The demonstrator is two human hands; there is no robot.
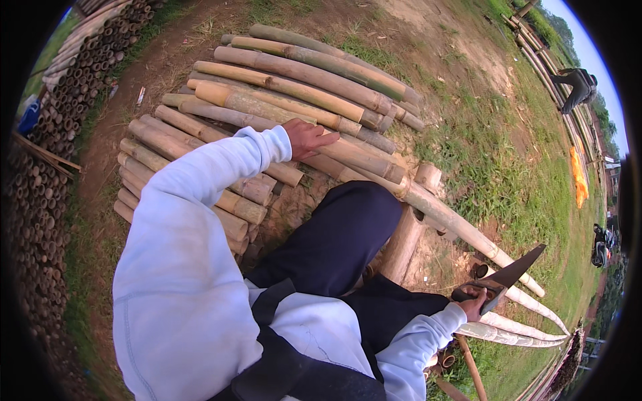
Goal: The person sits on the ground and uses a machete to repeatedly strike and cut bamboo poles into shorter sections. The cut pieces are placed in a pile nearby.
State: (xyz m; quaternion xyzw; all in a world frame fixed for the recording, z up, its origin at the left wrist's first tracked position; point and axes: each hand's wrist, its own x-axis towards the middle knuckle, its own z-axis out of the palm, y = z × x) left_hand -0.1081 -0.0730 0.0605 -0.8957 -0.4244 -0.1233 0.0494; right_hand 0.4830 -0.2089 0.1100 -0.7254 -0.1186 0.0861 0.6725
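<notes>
The left arm stretches far out in a pale sleeve, and the left hand [306,137] lies palm-down with its grip spread flat on a bamboo pole [348,150] at the near edge of the bamboo pile [281,80] on the ground. The right arm is bent low at the near right, and the right hand [473,302] has its grip wrapped tight around the handle of a dark cleaver [511,273], blade pointing up and right. Just beside it lie pale, sharpened bamboo stakes [515,331]. At far left stands a stack of bamboo ends [73,80].
</notes>
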